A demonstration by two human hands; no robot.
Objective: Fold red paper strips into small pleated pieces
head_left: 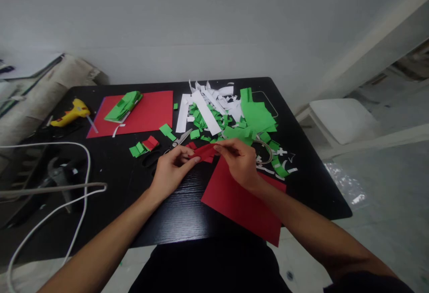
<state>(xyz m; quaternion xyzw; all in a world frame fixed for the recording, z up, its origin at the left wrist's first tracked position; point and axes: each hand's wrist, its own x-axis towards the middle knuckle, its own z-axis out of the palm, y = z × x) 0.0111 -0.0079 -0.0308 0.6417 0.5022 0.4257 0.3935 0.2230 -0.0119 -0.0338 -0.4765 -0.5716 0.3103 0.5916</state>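
Observation:
A small red paper piece (pixel 204 151) is held between both hands above the black table. My left hand (pixel 172 170) pinches its left end with thumb and fingers. At its right end, my right hand (pixel 237 161) grips it between thumb and forefinger. Below my right wrist lies a large red sheet (pixel 241 203), jutting over the table's front edge. Scissors (pixel 182 138) lie just behind my left hand, partly hidden. Green scraps (pixel 201 116) and white paper strips (pixel 206 112) are heaped beyond the hands.
A yellow glue gun (pixel 74 112) lies at the back left, near a red sheet (pixel 154 109) bearing folded green paper (pixel 124 106). White cable (pixel 87 163) loops over the left side. A tape roll (pixel 271 152) sits beside my right hand. A white stool (pixel 343 118) stands right.

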